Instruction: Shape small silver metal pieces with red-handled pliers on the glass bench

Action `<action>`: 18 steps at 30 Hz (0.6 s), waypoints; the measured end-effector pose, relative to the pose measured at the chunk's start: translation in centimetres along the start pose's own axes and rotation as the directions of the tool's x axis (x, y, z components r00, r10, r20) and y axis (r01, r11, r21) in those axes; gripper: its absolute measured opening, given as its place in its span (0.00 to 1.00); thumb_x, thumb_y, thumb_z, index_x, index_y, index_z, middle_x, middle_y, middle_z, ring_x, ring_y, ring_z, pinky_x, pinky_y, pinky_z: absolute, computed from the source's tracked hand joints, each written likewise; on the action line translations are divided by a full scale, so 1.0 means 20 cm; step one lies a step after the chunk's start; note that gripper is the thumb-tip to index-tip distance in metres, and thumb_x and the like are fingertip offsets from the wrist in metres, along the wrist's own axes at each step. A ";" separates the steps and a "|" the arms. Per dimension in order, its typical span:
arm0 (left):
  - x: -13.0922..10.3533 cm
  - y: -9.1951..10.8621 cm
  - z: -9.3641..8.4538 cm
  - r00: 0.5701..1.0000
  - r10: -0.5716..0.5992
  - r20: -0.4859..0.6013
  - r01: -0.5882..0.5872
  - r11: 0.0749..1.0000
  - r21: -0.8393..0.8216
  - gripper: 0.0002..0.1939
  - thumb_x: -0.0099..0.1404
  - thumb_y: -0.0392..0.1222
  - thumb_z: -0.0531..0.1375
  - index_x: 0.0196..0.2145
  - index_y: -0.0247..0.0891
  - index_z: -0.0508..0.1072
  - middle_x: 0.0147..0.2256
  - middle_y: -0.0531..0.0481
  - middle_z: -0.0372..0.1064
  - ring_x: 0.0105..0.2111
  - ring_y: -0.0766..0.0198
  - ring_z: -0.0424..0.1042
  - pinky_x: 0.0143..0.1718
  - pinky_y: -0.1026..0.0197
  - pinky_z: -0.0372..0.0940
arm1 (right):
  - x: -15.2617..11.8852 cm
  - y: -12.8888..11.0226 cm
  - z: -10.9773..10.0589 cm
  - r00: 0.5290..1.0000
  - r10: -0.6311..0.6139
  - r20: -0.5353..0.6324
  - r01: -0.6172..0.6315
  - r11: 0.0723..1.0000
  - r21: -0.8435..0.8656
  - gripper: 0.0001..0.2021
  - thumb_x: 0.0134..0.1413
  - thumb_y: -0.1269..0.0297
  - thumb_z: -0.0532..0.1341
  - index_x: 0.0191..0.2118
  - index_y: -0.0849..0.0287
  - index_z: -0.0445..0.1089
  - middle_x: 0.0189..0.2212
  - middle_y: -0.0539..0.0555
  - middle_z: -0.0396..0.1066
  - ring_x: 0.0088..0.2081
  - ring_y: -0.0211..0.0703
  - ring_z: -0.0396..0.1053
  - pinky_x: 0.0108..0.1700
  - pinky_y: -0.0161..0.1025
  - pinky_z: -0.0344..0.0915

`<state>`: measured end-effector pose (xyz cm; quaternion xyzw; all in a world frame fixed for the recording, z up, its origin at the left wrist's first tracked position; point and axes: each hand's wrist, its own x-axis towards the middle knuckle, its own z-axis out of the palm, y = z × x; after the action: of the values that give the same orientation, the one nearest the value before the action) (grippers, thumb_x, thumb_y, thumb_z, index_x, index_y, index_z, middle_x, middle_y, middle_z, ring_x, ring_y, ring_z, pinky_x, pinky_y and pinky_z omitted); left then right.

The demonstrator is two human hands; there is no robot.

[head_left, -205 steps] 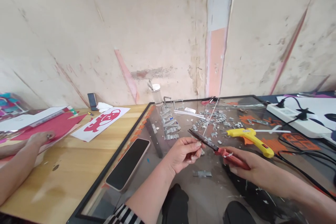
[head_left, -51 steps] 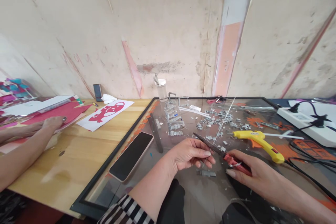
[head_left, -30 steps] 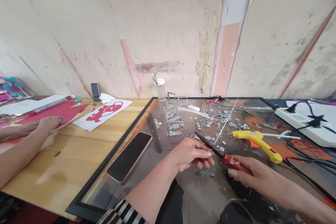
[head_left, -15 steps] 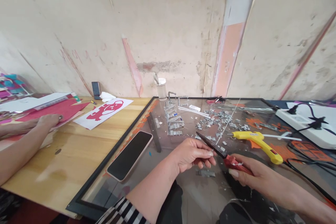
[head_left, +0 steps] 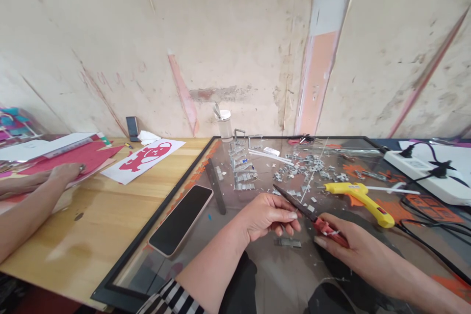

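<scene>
Above glossy glass (head_left: 275, 274), tapered red-handled pliers (head_left: 312, 217).

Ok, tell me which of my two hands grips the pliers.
Your right hand, wrapped around the red handles of the pliers; the left hand is off those handles.

Operator's hands (head_left: 270, 217): two. Pliers (head_left: 312, 215): one. Yellow glue gun (head_left: 360, 199): one. Power strip (head_left: 423, 176): one. Black plugs (head_left: 441, 170) in strip: two. Bottle (head_left: 224, 128): one. Flat-lying phone (head_left: 182, 221): one. Sheet (head_left: 156, 161) with red figure: one. Small grey pieces (head_left: 302, 161): too numerous to count.
</scene>
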<state>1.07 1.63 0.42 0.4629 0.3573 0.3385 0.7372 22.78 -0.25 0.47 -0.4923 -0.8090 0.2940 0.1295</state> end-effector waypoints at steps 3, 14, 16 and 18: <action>-0.01 0.01 0.01 1.000 -0.006 -0.017 0.006 1.000 0.018 0.11 0.47 0.41 0.66 0.27 0.30 0.75 0.21 0.49 0.72 0.18 0.72 0.68 0.14 0.72 0.54 | 0.01 0.00 0.02 1.000 0.019 -0.021 -0.020 0.999 -0.041 0.08 0.55 0.57 0.51 0.31 0.56 0.60 0.26 0.47 0.65 0.29 0.38 0.60 0.31 0.33 0.59; 0.00 0.00 0.01 0.995 0.101 -0.028 -0.095 0.984 0.148 0.14 0.50 0.46 0.65 0.30 0.31 0.75 0.23 0.49 0.72 0.19 0.71 0.68 0.15 0.71 0.56 | 0.03 0.00 0.02 0.994 -0.012 -0.108 0.008 0.999 -0.037 0.06 0.52 0.61 0.52 0.31 0.56 0.61 0.25 0.48 0.67 0.27 0.38 0.61 0.29 0.33 0.58; 0.00 0.00 0.01 0.995 0.098 -0.016 -0.093 0.980 0.178 0.15 0.51 0.48 0.64 0.30 0.31 0.75 0.23 0.48 0.72 0.19 0.71 0.69 0.15 0.71 0.57 | 0.03 0.00 0.02 0.994 -0.015 -0.111 0.010 0.999 -0.050 0.06 0.52 0.61 0.52 0.29 0.56 0.61 0.23 0.47 0.66 0.26 0.37 0.60 0.28 0.33 0.57; 0.00 0.00 0.02 0.996 0.084 -0.009 -0.080 0.971 0.223 0.17 0.52 0.50 0.63 0.30 0.31 0.75 0.24 0.47 0.73 0.20 0.70 0.69 0.16 0.70 0.57 | 0.03 0.00 0.02 0.993 -0.027 -0.116 0.020 0.998 -0.064 0.06 0.52 0.62 0.52 0.28 0.57 0.61 0.23 0.48 0.66 0.25 0.37 0.59 0.27 0.33 0.56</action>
<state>1.39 1.47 0.57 0.5539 0.3801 0.3308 0.6628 22.31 0.20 0.04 -0.5029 -0.8146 0.2375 0.1646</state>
